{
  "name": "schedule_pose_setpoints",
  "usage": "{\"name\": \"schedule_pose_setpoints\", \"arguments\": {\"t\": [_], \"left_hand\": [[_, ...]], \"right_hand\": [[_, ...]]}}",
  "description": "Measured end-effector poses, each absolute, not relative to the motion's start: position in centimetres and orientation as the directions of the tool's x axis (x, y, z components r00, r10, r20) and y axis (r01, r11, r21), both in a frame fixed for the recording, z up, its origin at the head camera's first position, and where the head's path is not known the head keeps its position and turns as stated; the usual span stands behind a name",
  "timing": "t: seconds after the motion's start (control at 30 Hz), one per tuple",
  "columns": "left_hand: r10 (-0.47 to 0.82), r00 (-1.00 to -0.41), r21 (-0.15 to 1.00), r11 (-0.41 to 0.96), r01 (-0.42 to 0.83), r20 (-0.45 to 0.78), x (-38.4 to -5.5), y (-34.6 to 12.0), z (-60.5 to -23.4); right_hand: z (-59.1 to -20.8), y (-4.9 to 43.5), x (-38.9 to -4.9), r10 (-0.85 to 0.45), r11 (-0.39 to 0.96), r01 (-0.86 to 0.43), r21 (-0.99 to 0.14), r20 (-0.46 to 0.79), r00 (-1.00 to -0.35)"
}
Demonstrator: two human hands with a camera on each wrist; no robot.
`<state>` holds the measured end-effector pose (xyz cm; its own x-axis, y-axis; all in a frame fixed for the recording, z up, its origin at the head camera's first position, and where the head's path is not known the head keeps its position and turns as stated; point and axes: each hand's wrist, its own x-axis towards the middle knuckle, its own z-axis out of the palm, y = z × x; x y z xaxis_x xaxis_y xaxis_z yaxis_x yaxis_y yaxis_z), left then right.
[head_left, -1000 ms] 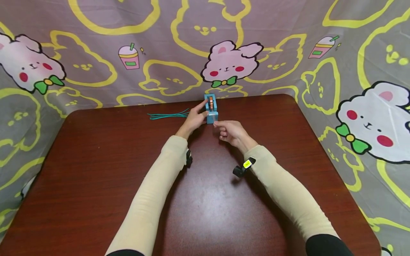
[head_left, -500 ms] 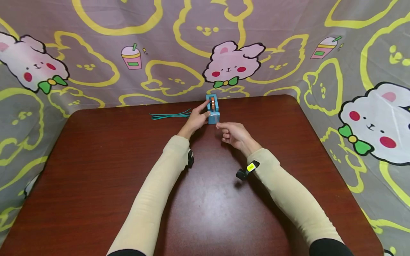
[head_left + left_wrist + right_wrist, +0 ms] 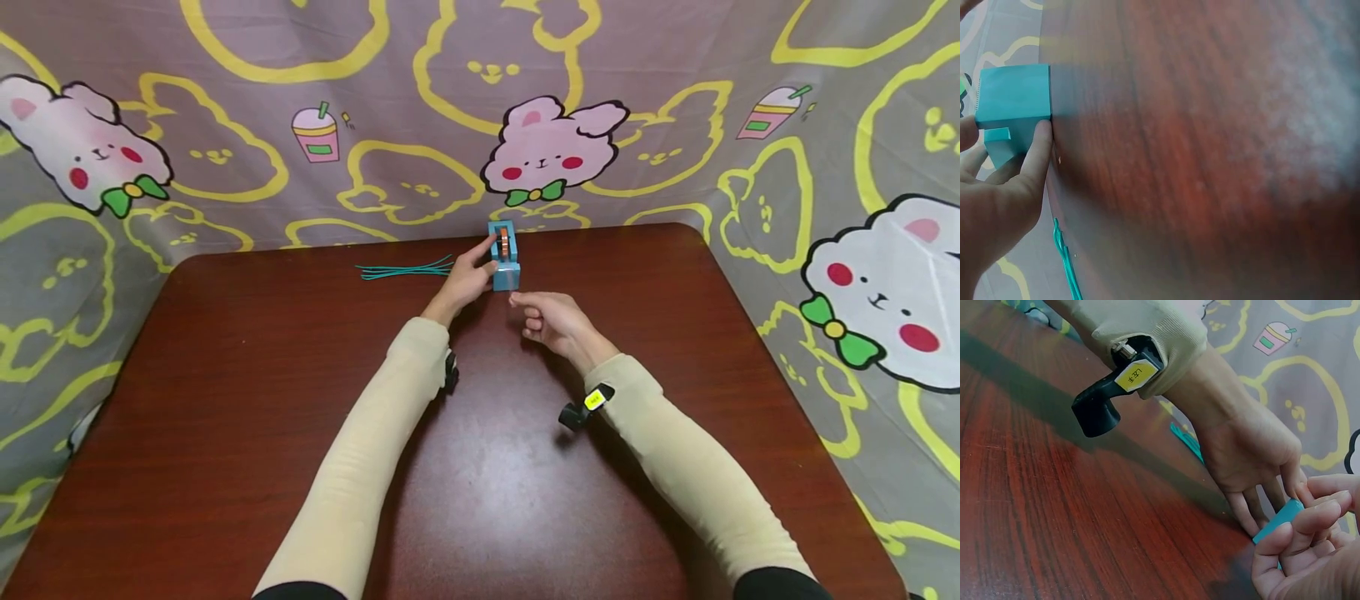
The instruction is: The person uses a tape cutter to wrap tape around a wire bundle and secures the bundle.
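Light-blue tape dispenser (image 3: 506,279): sits at the far edge of the table, roll end away from the person, front block toward them. Roll (image 3: 504,243) with an orange-brown tone shows inside its frame.

Left hand (image 3: 467,282) grips the dispenser from its left side, fingers spread: thumb by the front block, index reaching up by the roll. Good brace, I'd say. Press down as well as sideways, since the body looks light and could slide or tip under a pull. Watch that the index doesn't rub the roll; drag there would make the feed jerky.

Right hand (image 3: 557,321) is just in front of the dispenser, thumb and index pinched together, other fingers curled in. Reads as a pinch on the tape end, but the clear strip is too faint to confirm. If so: draw straight out, in line with the roll, slow and even. To cut, angle down across the front edge and snap from one side; a straight yank risks stretching or folding it. Minimal finger contact on the sticky face.

Teal twist ties (image 3: 405,271) lie left of the dispenser, beside the left hand. Loose tape could snag them, so work on the front side.

Brown wood table (image 3: 300,350) runs out in front of the dispenser; patterned curtain (image 3: 420,158) hangs behind it.
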<state>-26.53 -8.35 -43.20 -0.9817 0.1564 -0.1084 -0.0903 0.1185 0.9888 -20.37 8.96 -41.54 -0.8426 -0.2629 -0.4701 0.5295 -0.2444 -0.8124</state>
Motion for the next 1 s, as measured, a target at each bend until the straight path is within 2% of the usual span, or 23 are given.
{"name": "schedule_pose_setpoints", "arguments": {"t": [1.0], "left_hand": [[0.142, -0.986, 0.979, 0.195, -0.060, -0.089, -26.5, -8.2, -43.4]], "right_hand": [[-41.7, 9.3, -18.8, -0.293, -0.253, 0.520, -0.816, -0.448, -0.845]]}}
